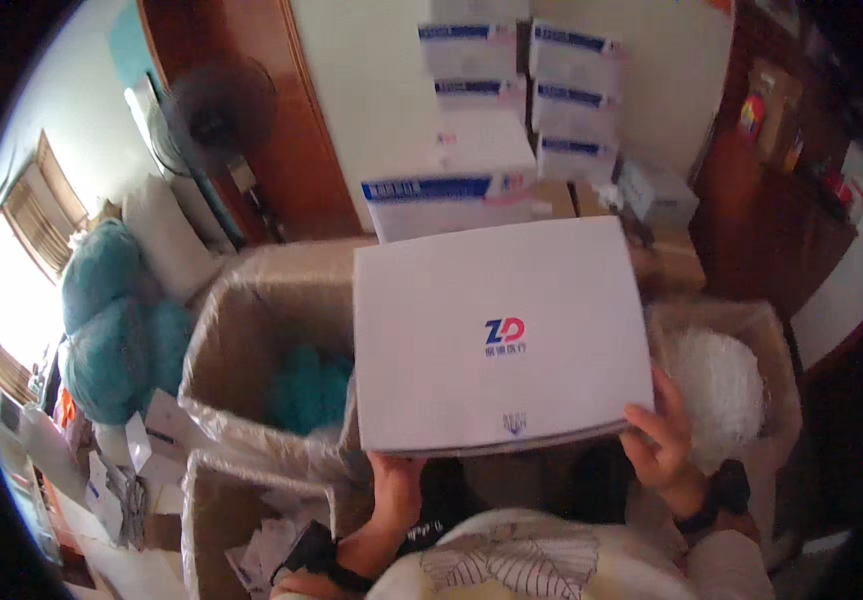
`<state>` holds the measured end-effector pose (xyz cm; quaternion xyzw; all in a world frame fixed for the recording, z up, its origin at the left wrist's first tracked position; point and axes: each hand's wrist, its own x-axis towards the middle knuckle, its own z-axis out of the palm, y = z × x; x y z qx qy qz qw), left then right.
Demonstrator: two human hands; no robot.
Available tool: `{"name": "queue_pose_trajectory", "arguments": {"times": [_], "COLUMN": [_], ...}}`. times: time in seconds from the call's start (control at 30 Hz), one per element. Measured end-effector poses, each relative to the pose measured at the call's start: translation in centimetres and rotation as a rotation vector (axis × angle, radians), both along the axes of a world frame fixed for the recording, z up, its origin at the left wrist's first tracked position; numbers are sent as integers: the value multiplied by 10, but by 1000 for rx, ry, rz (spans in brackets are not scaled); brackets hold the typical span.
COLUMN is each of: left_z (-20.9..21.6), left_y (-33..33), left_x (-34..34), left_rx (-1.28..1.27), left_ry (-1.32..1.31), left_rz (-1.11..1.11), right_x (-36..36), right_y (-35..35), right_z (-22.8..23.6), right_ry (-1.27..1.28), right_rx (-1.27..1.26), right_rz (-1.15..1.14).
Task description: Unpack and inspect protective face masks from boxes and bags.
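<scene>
- I hold a white box (pixel 451 300) between both hands; from the carton with teal contents (pixel 241 325), it is just to the right, raised so that it hides that carton's right side.
- My left hand (pixel 397 490) is under the box's near edge, probably taking weight from below; its fingers are hidden, so I cannot tell how they are spread.
- My right hand (pixel 666 440) grips the near right corner, fingers curled on the side, which seems to keep the broad box from tipping.
- The box's lid faces up, smooth, matte and flat like coated card, with a small red-and-blue emblem near its middle.
- The teal contents (pixel 306 395) look soft and crumpled; clear, wrinkled plastic lines the carton, presumably to keep dust off.
- Nearer me than that teal-filled carton, another lined carton (pixel 194 520) holds loose pale papers (pixel 261 555).
- Well to its right, a third carton (pixel 783 375) holds a white, shiny, rounded bundle (pixel 716 390).
- Beyond it to the right, boxes with blue bands (pixel 576 100) stand in columns, their flat faces suiting stacking.
- To its left, bulging teal bags (pixel 106 350) slump together, rounded by soft filling.
</scene>
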<state>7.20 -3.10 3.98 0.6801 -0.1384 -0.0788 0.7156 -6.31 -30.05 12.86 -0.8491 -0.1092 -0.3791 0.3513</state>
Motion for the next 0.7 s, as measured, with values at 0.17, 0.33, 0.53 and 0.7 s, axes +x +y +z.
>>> {"name": "queue_pose_trajectory", "arguments": {"times": [0.17,0.33,0.53,0.7], "left_z": [-46,-40,-25,-18], "left_y": [-17,-7,-21,-19], "left_x": [2,15,30,54], "left_rx": [-143,-106,-90,-50], "left_ry": [530,490,383,461], "left_rz": [-73,10,-54,-48], "right_x": [-10,22,69,95], "right_y": [-5,-17,-30,-33], "right_z": [-81,-59,-36,-30], "right_ry": [388,386,662,714], "right_rx": [108,-159,-327,-472], "right_rz": [-181,-314,-15,48]}}
